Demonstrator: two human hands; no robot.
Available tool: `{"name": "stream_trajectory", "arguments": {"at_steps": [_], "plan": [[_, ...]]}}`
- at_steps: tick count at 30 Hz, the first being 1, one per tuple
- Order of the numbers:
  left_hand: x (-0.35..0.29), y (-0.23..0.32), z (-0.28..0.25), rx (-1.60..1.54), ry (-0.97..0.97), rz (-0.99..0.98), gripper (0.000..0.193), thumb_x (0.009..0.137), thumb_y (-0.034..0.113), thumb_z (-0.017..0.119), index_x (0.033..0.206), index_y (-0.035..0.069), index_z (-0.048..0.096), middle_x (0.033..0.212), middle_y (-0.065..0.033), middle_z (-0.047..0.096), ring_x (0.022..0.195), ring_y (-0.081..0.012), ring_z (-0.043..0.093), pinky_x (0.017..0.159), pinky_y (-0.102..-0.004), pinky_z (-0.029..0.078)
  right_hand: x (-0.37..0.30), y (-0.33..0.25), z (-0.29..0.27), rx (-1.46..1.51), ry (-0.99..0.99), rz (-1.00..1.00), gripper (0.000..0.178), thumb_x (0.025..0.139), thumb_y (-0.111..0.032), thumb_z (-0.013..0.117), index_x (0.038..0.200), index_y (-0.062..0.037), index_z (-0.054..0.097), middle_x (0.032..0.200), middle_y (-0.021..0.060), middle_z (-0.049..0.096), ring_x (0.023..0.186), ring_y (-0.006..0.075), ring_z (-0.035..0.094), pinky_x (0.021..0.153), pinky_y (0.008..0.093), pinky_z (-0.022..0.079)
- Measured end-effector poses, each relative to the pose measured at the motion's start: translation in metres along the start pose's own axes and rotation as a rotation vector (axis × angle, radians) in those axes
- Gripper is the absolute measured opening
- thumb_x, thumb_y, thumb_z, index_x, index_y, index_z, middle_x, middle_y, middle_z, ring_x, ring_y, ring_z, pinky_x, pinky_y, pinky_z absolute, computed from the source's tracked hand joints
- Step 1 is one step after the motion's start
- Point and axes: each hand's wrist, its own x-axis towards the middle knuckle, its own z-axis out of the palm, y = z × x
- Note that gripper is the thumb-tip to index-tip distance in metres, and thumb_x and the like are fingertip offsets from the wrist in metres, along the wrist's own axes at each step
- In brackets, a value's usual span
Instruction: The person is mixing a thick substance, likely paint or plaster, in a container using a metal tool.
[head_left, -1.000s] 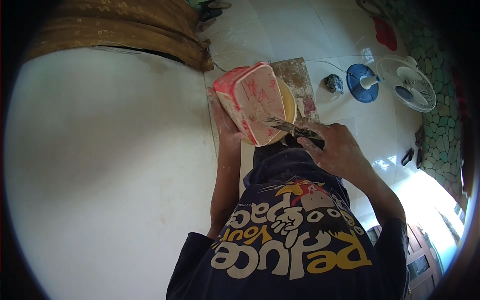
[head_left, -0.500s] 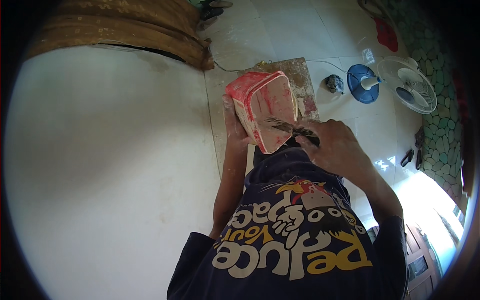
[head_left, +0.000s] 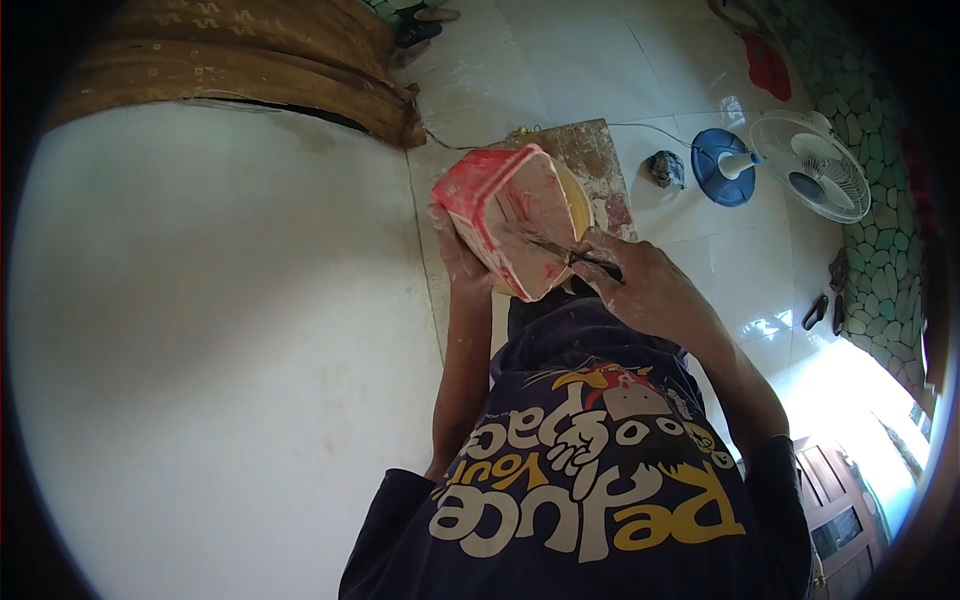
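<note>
My left hand (head_left: 463, 252) grips a red plastic tub (head_left: 475, 190) by its side, with the fingers partly hidden behind it. The tub is tilted so its mouth faces right, and pale paste coats its inner walls. In my right hand (head_left: 645, 280) is a putty knife (head_left: 553, 248) with a dark handle. Its smeared blade reaches into the tub's mouth against the inside. Behind the tub shows part of a round yellowish container (head_left: 577, 200); the rest of it is hidden.
A large white wall (head_left: 220, 330) fills the left side, with a brown cloth (head_left: 240, 60) at its far end. Beyond the tub lies a stained board (head_left: 590, 150) on the tiled floor. At right are a dark bundle (head_left: 664, 169) and a fan (head_left: 810, 165) with a blue base.
The tub has shifted slightly left and turned, bringing the yellowish container behind it into sight. My right hand and the putty knife have moved a little left.
</note>
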Motion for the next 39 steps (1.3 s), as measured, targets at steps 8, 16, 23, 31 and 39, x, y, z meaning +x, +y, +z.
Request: {"name": "stream_trajectory", "arguments": {"at_steps": [8,16,23,31,39], "plan": [[0.003,-0.007,-0.016,0.055,-0.014,0.035,0.073,0.096,0.066,0.041,0.135,0.004,0.05,0.131,-0.012,0.058,0.119,-0.0259,0.057,0.103,-0.0433,0.046,0.001,-0.002,-0.017,0.132,-0.032,0.041,0.031,0.095,-0.02,0.064,0.118,-0.001,0.06,0.092,0.019,0.065,0.078,0.0335,0.065,0.078,0.0439,0.053],[0.01,-0.008,-0.019,0.018,0.013,0.128,0.075,0.099,0.066,0.034,0.134,0.002,0.05,0.131,-0.0134,0.058,0.119,-0.0248,0.056,0.102,-0.0416,0.046,0.007,-0.035,-0.005,-0.101,-0.015,0.249,0.036,0.09,-0.03,0.07,0.118,-0.0083,0.064,0.089,0.0165,0.07,0.075,0.0352,0.068,0.075,0.0471,0.053],[0.014,0.0,-0.021,-0.014,0.027,0.082,0.076,0.099,0.067,0.032,0.131,0.001,0.052,0.13,-0.0142,0.058,0.119,-0.0248,0.057,0.1,-0.0416,0.048,0.002,-0.039,-0.009,-0.324,0.061,0.059,0.031,0.089,-0.026,0.07,0.116,-0.0121,0.067,0.085,0.0151,0.069,0.062,0.0322,0.066,0.061,0.0422,0.054],[0.015,-0.006,-0.016,0.045,0.028,0.16,0.073,0.1,0.065,0.032,0.133,0.003,0.051,0.132,-0.0133,0.056,0.12,-0.0249,0.055,0.103,-0.0414,0.044,0.016,-0.053,0.005,-0.366,0.0,0.029,0.027,0.092,-0.028,0.065,0.113,-0.0122,0.069,0.075,0.0108,0.066,0.062,0.0282,0.067,0.059,0.0408,0.055],[0.01,0.004,-0.013,0.144,0.059,0.099,0.07,0.102,0.062,0.029,0.134,0.003,0.051,0.132,-0.0139,0.056,0.122,-0.0242,0.054,0.104,-0.0407,0.043,0.009,-0.051,0.002,-0.486,-0.19,0.065,0.028,0.096,-0.035,0.058,0.111,-0.0141,0.069,0.07,0.0109,0.065,0.06,0.0265,0.066,0.056,0.0398,0.053]]}}
